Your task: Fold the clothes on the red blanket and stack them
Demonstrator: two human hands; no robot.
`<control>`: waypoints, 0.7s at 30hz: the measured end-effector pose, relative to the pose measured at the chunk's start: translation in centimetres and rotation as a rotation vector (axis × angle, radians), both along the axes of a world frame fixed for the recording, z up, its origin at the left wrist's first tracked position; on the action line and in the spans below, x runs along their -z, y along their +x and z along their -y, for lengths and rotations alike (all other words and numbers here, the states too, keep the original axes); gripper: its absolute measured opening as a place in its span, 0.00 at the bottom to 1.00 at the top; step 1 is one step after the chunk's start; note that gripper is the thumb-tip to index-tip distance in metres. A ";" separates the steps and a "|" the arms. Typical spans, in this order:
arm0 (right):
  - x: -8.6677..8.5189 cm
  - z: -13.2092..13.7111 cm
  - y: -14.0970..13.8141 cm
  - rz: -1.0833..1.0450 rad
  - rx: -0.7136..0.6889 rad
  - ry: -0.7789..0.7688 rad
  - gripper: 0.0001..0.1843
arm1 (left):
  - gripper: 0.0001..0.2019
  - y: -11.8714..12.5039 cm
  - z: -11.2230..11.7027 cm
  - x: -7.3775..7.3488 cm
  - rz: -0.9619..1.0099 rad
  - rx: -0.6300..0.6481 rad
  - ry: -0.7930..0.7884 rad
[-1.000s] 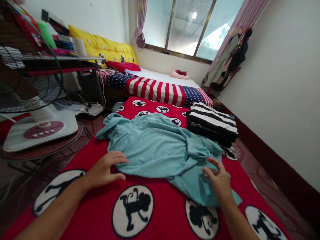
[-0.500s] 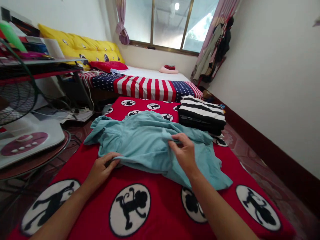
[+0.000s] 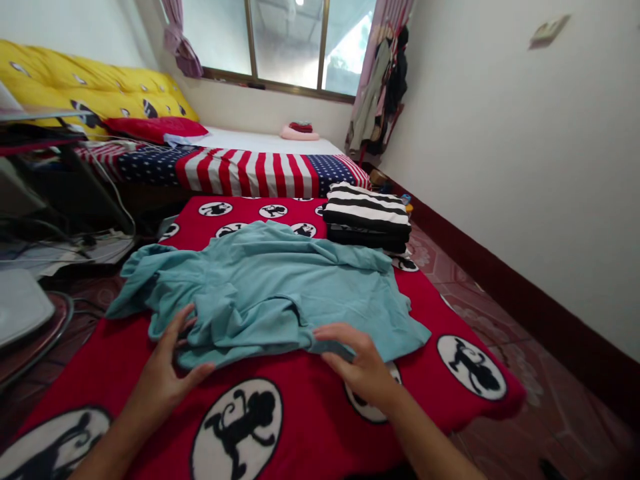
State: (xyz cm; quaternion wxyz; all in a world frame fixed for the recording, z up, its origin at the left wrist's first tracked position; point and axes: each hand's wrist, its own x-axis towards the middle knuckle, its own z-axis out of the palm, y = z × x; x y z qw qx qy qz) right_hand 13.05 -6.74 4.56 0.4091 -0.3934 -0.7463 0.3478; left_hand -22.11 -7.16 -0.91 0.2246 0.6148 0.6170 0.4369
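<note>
A light blue shirt (image 3: 280,287) lies spread and rumpled on a red blanket (image 3: 300,413) printed with black monkey circles. My left hand (image 3: 165,367) rests at the shirt's near left edge, thumb under a fold and fingers on top of the cloth. My right hand (image 3: 357,363) pinches the shirt's near hem at the middle. A folded black-and-white striped garment (image 3: 367,217) sits stacked on the blanket beyond the shirt, to the right.
A bed with a stars-and-stripes cover (image 3: 240,170) and yellow pillows (image 3: 85,73) stands behind. A fan base (image 3: 20,303) and cables (image 3: 75,240) sit at the left. Tiled floor (image 3: 505,347) and a white wall run along the right. Clothes (image 3: 380,87) hang by the window.
My right hand drew back from the middle of the shirt to its near hem, pulling cloth toward me. The left hand shifted along the left edge. The view swung right.
</note>
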 end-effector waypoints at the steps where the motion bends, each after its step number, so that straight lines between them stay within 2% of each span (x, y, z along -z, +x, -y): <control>1: 0.5 0.3 2.4 0.098 0.040 0.030 0.19 | 0.48 0.2 -0.3 -0.1 0.038 -0.006 -0.023; 5: 2.5 1.0 10.6 0.429 0.226 0.199 0.32 | 0.51 1.1 -1.5 -0.6 0.150 -0.003 -0.081; 7: 3.2 1.1 13.2 0.551 0.292 0.280 0.36 | 0.55 1.6 -2.0 -1.2 0.054 0.054 -0.149; 9: 3.8 1.0 14.8 0.634 0.317 0.321 0.39 | 0.51 2.1 -2.3 -1.8 -0.118 0.136 -0.216; 11: 4.3 0.6 15.4 0.654 0.321 0.333 0.38 | 0.41 2.7 -2.5 -2.5 -0.295 0.213 -0.231; 15: 5.1 -0.6 15.4 0.580 0.387 0.314 0.36 | 0.25 4.2 -2.4 -3.7 -0.507 0.320 -0.092; 18: 5.1 -1.1 15.0 0.531 0.443 0.306 0.36 | 0.17 5.2 -1.3 -4.3 -0.491 0.438 -0.043; 21: 4.3 -0.7 15.0 0.435 0.463 0.372 0.31 | 0.10 5.4 0.7 -4.8 -0.415 0.536 -0.085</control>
